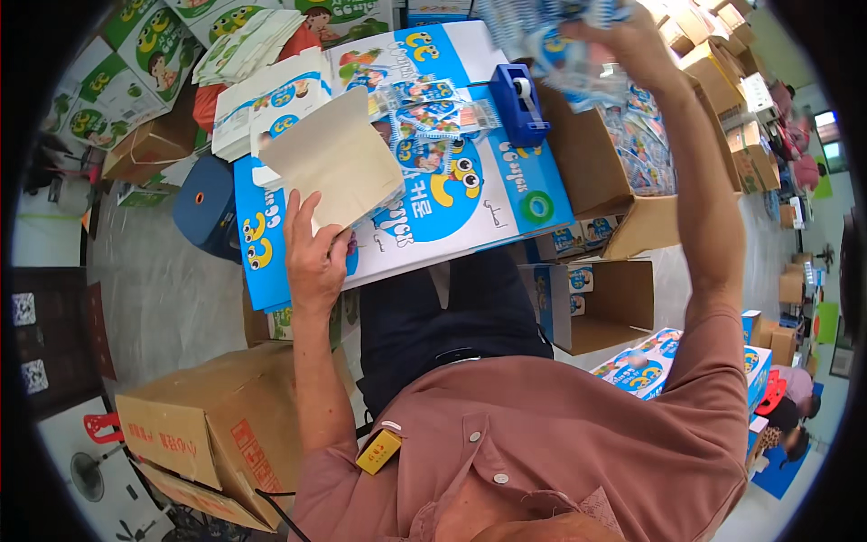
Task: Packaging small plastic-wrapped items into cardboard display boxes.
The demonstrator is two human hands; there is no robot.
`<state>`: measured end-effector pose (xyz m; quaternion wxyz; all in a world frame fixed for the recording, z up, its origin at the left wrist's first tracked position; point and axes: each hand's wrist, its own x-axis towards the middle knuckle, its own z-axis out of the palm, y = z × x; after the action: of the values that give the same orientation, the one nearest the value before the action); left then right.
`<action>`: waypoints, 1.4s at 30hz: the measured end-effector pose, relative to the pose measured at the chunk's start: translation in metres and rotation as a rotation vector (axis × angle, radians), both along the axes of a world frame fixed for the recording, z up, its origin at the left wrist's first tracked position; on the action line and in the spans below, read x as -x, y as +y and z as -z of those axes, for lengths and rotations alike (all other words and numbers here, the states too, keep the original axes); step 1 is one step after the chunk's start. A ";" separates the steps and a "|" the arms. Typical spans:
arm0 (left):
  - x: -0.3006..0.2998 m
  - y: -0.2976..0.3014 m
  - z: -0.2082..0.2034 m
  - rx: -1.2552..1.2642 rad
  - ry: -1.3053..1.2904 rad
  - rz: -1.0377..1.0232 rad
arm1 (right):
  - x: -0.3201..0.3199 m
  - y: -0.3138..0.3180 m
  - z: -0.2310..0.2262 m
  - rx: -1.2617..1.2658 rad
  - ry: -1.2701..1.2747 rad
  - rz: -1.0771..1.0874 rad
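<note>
Packets (546, 45): we find a bunch of them, blue and clear, raised at the top of the view, above the far rim of the open carton; motion blurs their outlines.
Right hand (623, 41): we see its fingers closed around the bunch, gripping several packets together, presumably because one grasp carries more than single picking would.
Left hand (316, 248): we note extended fingers against the near-left edge of a pale card box (339, 163), the thumb set apart along its near side; whether they pinch or merely rest, we cannot tell. We judge that the touch steadies the box.
Card box: we see its plain, unprinted face uppermost, tilted on the work surface close to the body, where a bent arm reaches it easily.
Work surface (492, 212): we observe a large printed carton, blue and white, serving as a table before the lap.
Loose packets (429, 117): we see these lying just beyond the card box, within reach of both hands.
Open carton (587, 149): we place it beside the right edge, its mouth upward, showing more packets inside; this suits the right arm.
Tape dispenser (521, 104): we see it standing near that same edge, probably to leave the middle free.
</note>
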<state>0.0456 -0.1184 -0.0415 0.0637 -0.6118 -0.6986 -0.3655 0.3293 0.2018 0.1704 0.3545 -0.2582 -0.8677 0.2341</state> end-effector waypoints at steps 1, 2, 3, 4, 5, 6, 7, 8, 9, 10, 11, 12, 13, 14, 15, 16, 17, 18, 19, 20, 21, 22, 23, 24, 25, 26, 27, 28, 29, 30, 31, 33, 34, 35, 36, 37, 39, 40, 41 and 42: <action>0.000 -0.001 0.001 0.001 0.001 -0.009 | 0.019 -0.002 0.013 0.046 0.029 -0.100; 0.000 -0.002 0.000 -0.009 -0.005 -0.018 | 0.040 -0.006 0.030 0.123 0.075 -0.123; 0.000 -0.003 0.000 -0.018 -0.011 -0.027 | 0.057 -0.009 0.049 0.201 0.120 -0.145; 0.001 -0.006 0.001 -0.024 -0.016 -0.044 | 0.072 -0.010 0.064 0.329 0.001 -0.097; 0.002 -0.008 0.002 -0.020 -0.014 -0.056 | 0.084 -0.009 0.082 0.453 -0.122 -0.045; 0.002 -0.006 0.002 -0.019 -0.018 -0.047 | 0.094 0.000 0.110 0.527 -0.098 -0.116; 0.001 -0.006 0.002 -0.016 -0.024 -0.044 | 0.104 0.005 0.134 0.603 -0.077 -0.192; 0.001 -0.005 0.003 -0.013 -0.030 -0.039 | 0.105 0.012 0.155 0.572 -0.217 -0.185; 0.001 -0.005 0.004 -0.008 -0.030 -0.046 | 0.109 0.014 0.172 0.576 -0.219 -0.193; 0.001 -0.005 0.005 -0.014 -0.031 -0.050 | 0.113 0.014 0.186 0.424 -0.274 -0.075; 0.001 -0.005 0.005 -0.020 -0.033 -0.050 | 0.115 0.015 0.198 0.271 -0.326 0.045; 0.001 -0.005 0.006 -0.026 -0.036 -0.049 | 0.116 0.009 0.203 0.223 -0.349 0.061; 0.001 -0.006 0.007 -0.023 -0.036 -0.051 | 0.116 0.004 0.209 0.226 -0.350 0.058; 0.000 -0.006 0.008 -0.029 -0.025 -0.058 | 0.117 -0.002 0.215 0.186 -0.325 0.097; 0.000 -0.006 0.009 -0.036 -0.014 -0.060 | 0.116 -0.008 0.220 0.146 -0.299 0.141; -0.001 -0.006 0.008 -0.043 -0.003 -0.062 | 0.115 -0.011 0.223 0.107 -0.273 0.185; -0.002 -0.006 0.007 -0.041 -0.001 -0.057 | 0.110 -0.009 0.226 0.019 -0.220 0.178; -0.003 -0.005 0.006 -0.049 0.011 -0.062 | 0.106 -0.009 0.229 0.022 -0.218 0.182; -0.005 -0.004 0.004 -0.059 0.023 -0.068 | 0.103 -0.011 0.232 -0.062 -0.147 0.195; -0.006 -0.004 0.002 -0.071 0.037 -0.079 | 0.103 -0.013 0.232 -0.148 -0.075 0.203; -0.007 -0.004 0.002 -0.072 0.041 -0.081 | 0.102 -0.014 0.231 -0.235 -0.002 0.209; -0.009 -0.006 0.002 -0.114 0.062 -0.105 | 0.099 -0.015 0.229 -0.237 0.004 0.206; -0.012 -0.009 0.003 -0.156 0.085 -0.131 | 0.094 -0.018 0.227 -0.149 0.025 0.179; -0.014 -0.012 0.003 -0.199 0.108 -0.157 | 0.089 -0.022 0.226 -0.061 0.046 0.151; -0.018 -0.011 0.001 -0.208 0.116 -0.155 | 0.087 -0.023 0.221 0.021 0.071 0.129; -0.027 -0.012 0.000 -0.249 0.101 -0.137 | 0.088 -0.024 0.220 -0.113 0.141 0.173; -0.035 -0.014 -0.001 -0.286 0.086 -0.123 | 0.089 -0.023 0.217 -0.119 0.151 0.169; -0.043 -0.013 -0.003 -0.323 0.071 -0.109 | 0.088 -0.020 0.214 -0.050 0.145 0.140; -0.050 -0.010 -0.006 -0.327 0.077 -0.110 | 0.086 -0.018 0.211 0.019 0.136 0.113; -0.060 -0.011 -0.010 -0.327 0.025 -0.044 | 0.085 -0.021 0.208 0.095 0.121 0.081; -0.069 -0.012 -0.012 -0.324 -0.029 0.024 | 0.086 -0.019 0.202 -0.023 0.125 0.076; -0.081 -0.007 -0.008 -0.310 -0.060 0.072 | 0.086 -0.009 0.189 0.068 0.189 0.064; -0.085 -0.002 -0.005 -0.301 -0.085 0.122 | 0.084 -0.005 0.184 0.153 0.260 0.055; -0.088 0.002 -0.002 -0.294 -0.107 0.169 | 0.083 -0.003 0.175 0.135 0.314 0.075; -0.091 0.005 0.002 -0.285 -0.115 0.172 | 0.081 0.001 0.166 0.060 0.367 0.119; -0.094 0.004 0.008 -0.248 -0.175 0.165 | 0.080 0.001 0.157 -0.009 0.418 0.159; -0.103 0.003 0.018 -0.175 -0.301 0.157 | 0.069 -0.006 0.141 0.183 0.554 0.117; -0.109 0.003 0.017 -0.164 -0.390 0.113 | 0.056 -0.007 0.135 0.557 0.522 0.207; -0.116 0.001 0.012 -0.147 -0.404 0.119 | 0.045 -0.010 0.136 0.927 0.481 0.305; -0.121 0.002 0.003 -0.138 -0.750 0.106 | 0.046 -0.049 0.139 0.157 0.484 0.097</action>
<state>0.1661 -0.1162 -0.0441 -0.1744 -0.4652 -0.6144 -0.6129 0.2829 0.1531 0.0314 0.5413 -0.2625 -0.7236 0.3383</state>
